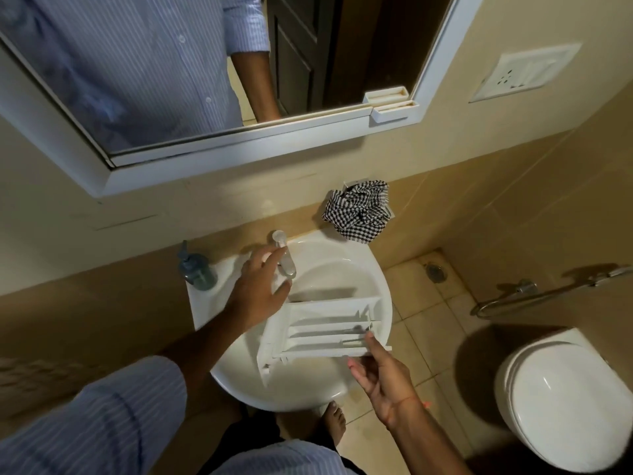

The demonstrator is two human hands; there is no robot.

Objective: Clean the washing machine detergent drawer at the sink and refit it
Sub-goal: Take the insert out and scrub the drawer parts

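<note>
The white detergent drawer [322, 329] lies tilted across the white sink [219, 368], its ribbed compartments facing up. My right hand [380, 375] holds the drawer at its near right edge, thumb on top and fingers underneath. With spread fingers, my left hand [262, 286] reaches over the chrome tap [284, 257] at the back of the basin. Whether those fingers touch the tap is unclear.
A blue soap dispenser [197, 269] stands on the sink's left rim. A checked cloth [359, 210] hangs on the wall behind the sink. A toilet [565, 402] and a hand-spray hose [534, 293] are at the right. A mirror [205, 80] hangs above.
</note>
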